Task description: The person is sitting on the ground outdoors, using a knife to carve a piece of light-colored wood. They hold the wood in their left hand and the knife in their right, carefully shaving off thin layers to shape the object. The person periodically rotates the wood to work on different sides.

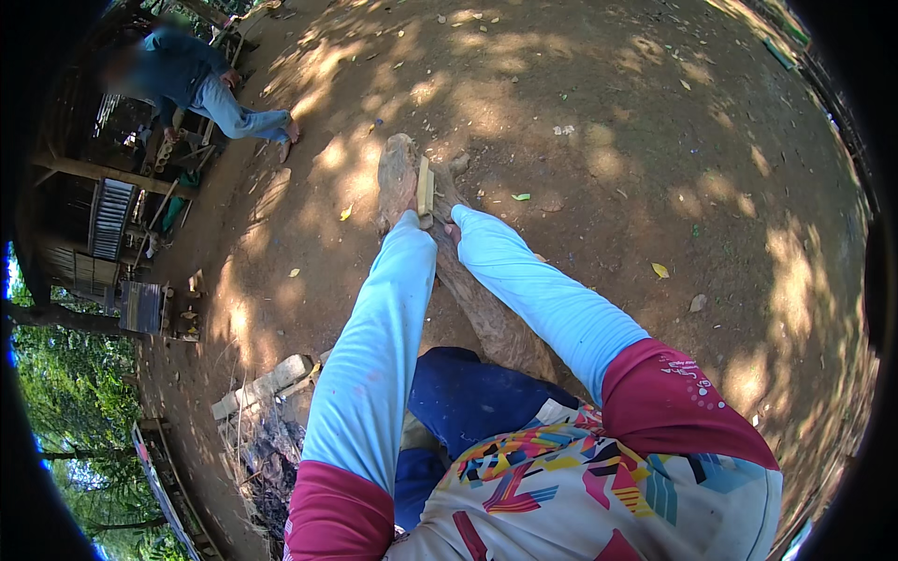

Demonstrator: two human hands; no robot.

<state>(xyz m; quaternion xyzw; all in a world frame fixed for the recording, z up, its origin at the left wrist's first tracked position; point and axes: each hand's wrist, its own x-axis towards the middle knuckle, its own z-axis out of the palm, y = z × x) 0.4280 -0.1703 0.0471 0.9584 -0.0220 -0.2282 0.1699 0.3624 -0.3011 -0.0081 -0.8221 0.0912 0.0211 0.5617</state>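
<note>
Wooden strip (426, 190) lies between the left hand (410, 207) and right hand (454, 232), whose grips I cannot tell.

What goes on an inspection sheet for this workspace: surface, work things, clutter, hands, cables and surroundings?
Surface: brown earth ground, dappled with sun and shade.
Work things: narrow, pale yellowish wooden strip at the far part of a thick, brown, rough wooden log.
Clutter: long greyish wooden piece beside a dark, charred-looking heap, lower left; yellow leaf to the right.
Hands: left hand and right hand on either side of the strip, largely hidden; grip unclear.
Cables: nothing seen.
Surroundings: person in dark jacket and blue jeans, upper left; grey corrugated sheet and green trees, left.
</note>
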